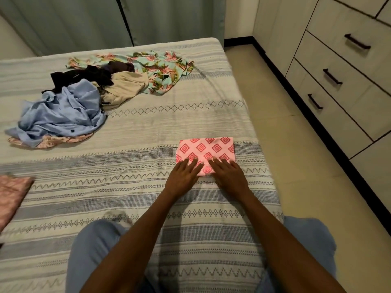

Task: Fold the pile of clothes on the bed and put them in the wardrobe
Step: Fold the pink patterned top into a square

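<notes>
We log one pink diamond-print cloth (206, 154) lying folded into a compact rectangle on the bed (148, 127), at about 4 o'clock from the bed's middle and near its right edge. Our left hand (183, 176) and right hand (229, 176) both rest flat on its near edge, fingers spread and extended, grasping nothing; we judge this to be a final pressing or smoothing of the fold. At about 10 o'clock from the folded cloth, well apart from it, sits the unfolded pile (95, 92): a crumpled light blue shirt (63, 115) nearest us, with a pink patterned piece (55, 141) partly under its near edge, a beige garment (124, 86) just beside it, dark garments (84, 76) behind, and a turquoise floral shirt (160, 68) spread at the far side. At 9 o'clock, cut off by the left edge of the view, lies another pinkish fabric (12, 195); we cannot tell whether it is folded. At 3 o'clock, across a strip of floor (285, 144), stands a cream unit with drawers (342, 81) and dark handles, all closed; whether this is part of the wardrobe we cannot say. Judgement: the task is at an early stage. One item looks folded, at least five remain in the heap, and nothing visible has yet gone into storage.
</notes>
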`<action>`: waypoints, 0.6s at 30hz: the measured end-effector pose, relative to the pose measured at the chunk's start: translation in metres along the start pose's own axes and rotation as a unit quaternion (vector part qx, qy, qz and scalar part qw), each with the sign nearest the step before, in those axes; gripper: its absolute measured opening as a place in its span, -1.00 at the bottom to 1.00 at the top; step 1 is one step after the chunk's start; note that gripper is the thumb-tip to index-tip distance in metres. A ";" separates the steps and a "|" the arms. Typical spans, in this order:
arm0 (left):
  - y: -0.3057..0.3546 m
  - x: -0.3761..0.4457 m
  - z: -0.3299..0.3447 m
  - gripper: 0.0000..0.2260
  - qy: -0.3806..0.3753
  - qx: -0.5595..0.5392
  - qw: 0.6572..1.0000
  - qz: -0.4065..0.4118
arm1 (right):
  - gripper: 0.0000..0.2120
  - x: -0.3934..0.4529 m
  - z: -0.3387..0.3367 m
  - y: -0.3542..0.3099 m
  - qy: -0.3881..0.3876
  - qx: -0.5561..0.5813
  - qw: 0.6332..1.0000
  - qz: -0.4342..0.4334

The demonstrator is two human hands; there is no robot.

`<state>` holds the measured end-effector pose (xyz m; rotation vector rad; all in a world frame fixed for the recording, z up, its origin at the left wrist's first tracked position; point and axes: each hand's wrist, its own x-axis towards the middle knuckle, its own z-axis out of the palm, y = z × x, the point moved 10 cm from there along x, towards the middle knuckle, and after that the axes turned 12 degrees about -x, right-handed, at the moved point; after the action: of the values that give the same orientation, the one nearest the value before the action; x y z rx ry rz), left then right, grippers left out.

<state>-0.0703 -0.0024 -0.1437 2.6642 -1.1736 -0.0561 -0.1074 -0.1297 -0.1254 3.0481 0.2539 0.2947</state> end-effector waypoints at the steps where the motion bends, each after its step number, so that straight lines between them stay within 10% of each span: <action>1: 0.000 0.005 -0.007 -0.54 0.008 -0.003 1.000 0.009 | -0.50 0.004 -0.008 0.001 0.016 -0.001 1.000 -0.008; 10: -0.013 -0.006 -0.030 -0.38 0.006 -0.059 0.998 0.026 | -0.44 -0.007 -0.011 0.016 0.022 -0.008 0.999 -0.047; 18: -0.023 -0.018 -0.014 -0.44 -0.017 -0.039 0.997 -0.064 | -0.37 -0.018 0.016 0.031 -0.062 0.053 0.991 0.110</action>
<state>-0.0644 0.0283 -0.1358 2.6755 -0.9879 -0.1667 -0.1167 -0.1637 -0.1419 3.1873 -0.0787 0.1057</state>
